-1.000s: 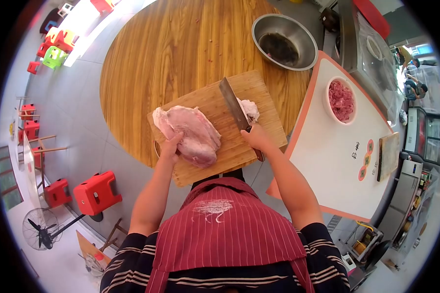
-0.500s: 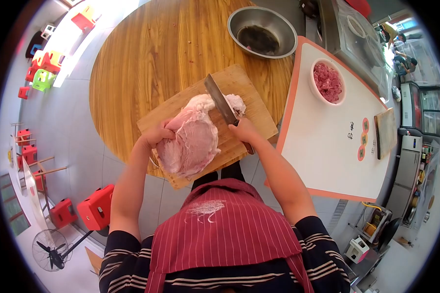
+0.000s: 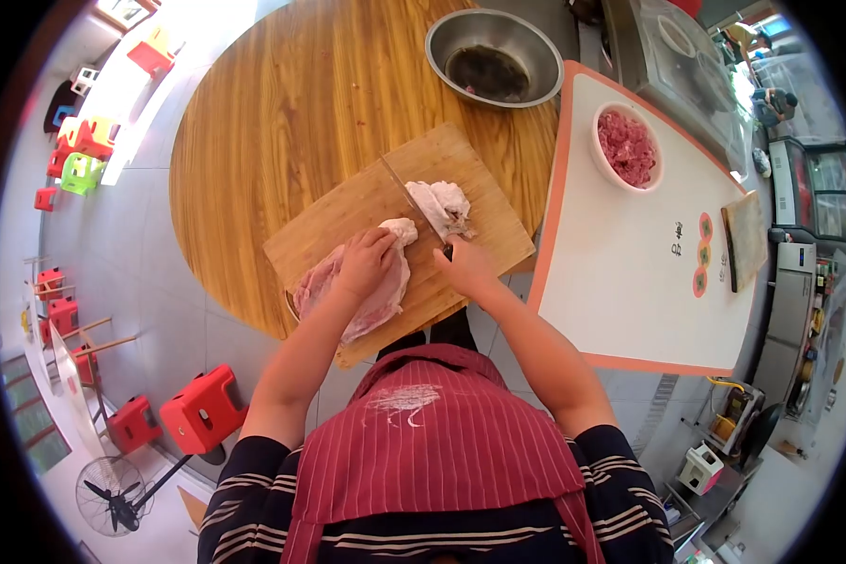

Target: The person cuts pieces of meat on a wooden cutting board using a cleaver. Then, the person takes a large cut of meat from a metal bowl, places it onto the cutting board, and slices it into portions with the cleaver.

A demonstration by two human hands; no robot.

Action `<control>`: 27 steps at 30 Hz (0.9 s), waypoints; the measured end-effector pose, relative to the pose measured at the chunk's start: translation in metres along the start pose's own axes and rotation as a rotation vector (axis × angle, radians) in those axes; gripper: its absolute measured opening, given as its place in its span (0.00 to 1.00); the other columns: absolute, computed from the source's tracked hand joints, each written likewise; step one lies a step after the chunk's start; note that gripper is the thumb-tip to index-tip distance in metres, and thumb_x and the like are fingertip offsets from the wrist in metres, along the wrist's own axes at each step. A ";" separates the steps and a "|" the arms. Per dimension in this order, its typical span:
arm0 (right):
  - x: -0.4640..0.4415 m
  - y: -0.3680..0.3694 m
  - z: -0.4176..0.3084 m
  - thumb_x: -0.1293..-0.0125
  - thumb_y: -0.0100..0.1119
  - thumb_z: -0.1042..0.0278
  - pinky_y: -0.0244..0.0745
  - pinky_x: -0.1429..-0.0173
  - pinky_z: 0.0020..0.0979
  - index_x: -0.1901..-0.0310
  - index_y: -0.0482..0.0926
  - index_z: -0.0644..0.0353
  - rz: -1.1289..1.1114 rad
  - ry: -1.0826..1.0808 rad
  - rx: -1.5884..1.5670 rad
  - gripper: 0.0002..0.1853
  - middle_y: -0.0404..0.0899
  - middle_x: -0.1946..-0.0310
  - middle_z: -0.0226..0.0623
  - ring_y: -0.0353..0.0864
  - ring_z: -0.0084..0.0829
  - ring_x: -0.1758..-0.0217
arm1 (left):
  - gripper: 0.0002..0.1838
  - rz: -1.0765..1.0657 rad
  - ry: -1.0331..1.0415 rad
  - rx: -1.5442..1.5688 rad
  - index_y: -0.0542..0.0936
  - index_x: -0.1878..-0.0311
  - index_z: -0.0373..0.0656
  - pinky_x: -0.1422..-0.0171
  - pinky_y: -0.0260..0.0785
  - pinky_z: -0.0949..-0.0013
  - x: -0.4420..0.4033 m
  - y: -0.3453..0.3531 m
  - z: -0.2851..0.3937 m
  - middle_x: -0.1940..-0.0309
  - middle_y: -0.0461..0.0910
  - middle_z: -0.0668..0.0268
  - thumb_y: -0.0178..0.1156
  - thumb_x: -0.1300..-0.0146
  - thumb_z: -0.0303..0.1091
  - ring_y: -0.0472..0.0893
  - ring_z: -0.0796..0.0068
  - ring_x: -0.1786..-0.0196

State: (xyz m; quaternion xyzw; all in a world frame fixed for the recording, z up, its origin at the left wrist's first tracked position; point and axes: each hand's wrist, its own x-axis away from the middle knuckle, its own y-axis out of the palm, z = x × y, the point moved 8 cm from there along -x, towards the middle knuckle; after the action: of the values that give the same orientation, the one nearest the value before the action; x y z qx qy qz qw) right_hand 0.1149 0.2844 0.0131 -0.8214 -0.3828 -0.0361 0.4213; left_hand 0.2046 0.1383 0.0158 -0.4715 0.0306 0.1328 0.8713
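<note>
A large, pale pink piece of raw meat (image 3: 385, 299) lies on a wooden cutting board (image 3: 334, 221) on the round table. My left hand (image 3: 367, 265) rests over its upper part, fingers bent and pressed onto the meat near its whitish end. In my right hand (image 3: 468, 271) is the handle of a kitchen knife (image 3: 410, 196), fingers wrapped round it. The blade stands nearly edge-on to me, pointing away and to the left. Just right of the blade sits a smaller whitish lump of meat (image 3: 439, 204), apart from the large piece.
Beyond the board, a steel bowl (image 3: 542, 64) with dark liquid stands on the wood-grain table (image 3: 244, 132). On the white, orange-edged table (image 3: 592, 282) at right are a white bowl (image 3: 657, 172) of cut red meat and another board (image 3: 744, 242). Red stools (image 3: 202, 406) stand at left.
My left hand has moved from the meat's left edge onto its top, and the large piece lies flatter and lower. The knife has turned edge-on between the large piece and the lump.
</note>
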 end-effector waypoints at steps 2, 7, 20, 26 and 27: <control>0.025 0.000 -0.014 0.41 0.52 0.55 0.71 0.59 0.45 0.62 0.73 0.64 -0.022 0.005 0.001 0.18 0.78 0.69 0.53 0.77 0.51 0.63 | 0.13 0.033 -0.054 0.031 0.79 0.59 0.43 0.47 0.65 0.59 0.002 0.006 -0.004 0.55 0.75 0.62 0.60 0.50 0.31 0.72 0.59 0.50; 0.060 0.014 -0.013 0.40 0.51 0.58 0.71 0.60 0.47 0.60 0.71 0.63 -0.171 0.056 0.120 0.16 0.77 0.70 0.54 0.77 0.52 0.63 | 0.11 0.013 -0.016 -0.091 0.77 0.61 0.43 0.52 0.66 0.59 0.000 0.009 -0.004 0.59 0.74 0.63 0.59 0.50 0.32 0.72 0.59 0.55; 0.054 0.014 0.005 0.41 0.52 0.57 0.69 0.61 0.44 0.62 0.74 0.65 -0.186 0.120 -0.107 0.17 0.77 0.71 0.54 0.76 0.52 0.64 | 0.08 -0.061 -0.163 -0.280 0.74 0.67 0.39 0.57 0.65 0.57 -0.012 -0.018 0.030 0.67 0.71 0.59 0.57 0.49 0.32 0.71 0.56 0.61; 0.057 0.008 -0.001 0.41 0.52 0.58 0.70 0.58 0.44 0.60 0.74 0.65 -0.139 0.066 -0.038 0.17 0.77 0.69 0.54 0.76 0.53 0.62 | 0.08 -0.214 -0.415 -0.120 0.75 0.68 0.38 0.55 0.68 0.60 -0.010 0.019 -0.004 0.65 0.73 0.54 0.55 0.49 0.31 0.73 0.54 0.58; 0.058 0.006 -0.003 0.41 0.53 0.57 0.70 0.58 0.45 0.59 0.74 0.65 -0.137 0.062 -0.028 0.17 0.77 0.68 0.54 0.76 0.53 0.62 | 0.08 -0.244 -0.421 -0.137 0.74 0.67 0.37 0.55 0.69 0.60 -0.010 0.020 -0.004 0.65 0.73 0.54 0.55 0.49 0.31 0.74 0.54 0.58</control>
State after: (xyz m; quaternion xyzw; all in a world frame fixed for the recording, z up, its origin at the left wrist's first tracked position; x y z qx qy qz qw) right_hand 0.1601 0.3147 0.0329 -0.7975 -0.4243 -0.0957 0.4182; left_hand 0.1899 0.1436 -0.0008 -0.4914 -0.2177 0.1234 0.8342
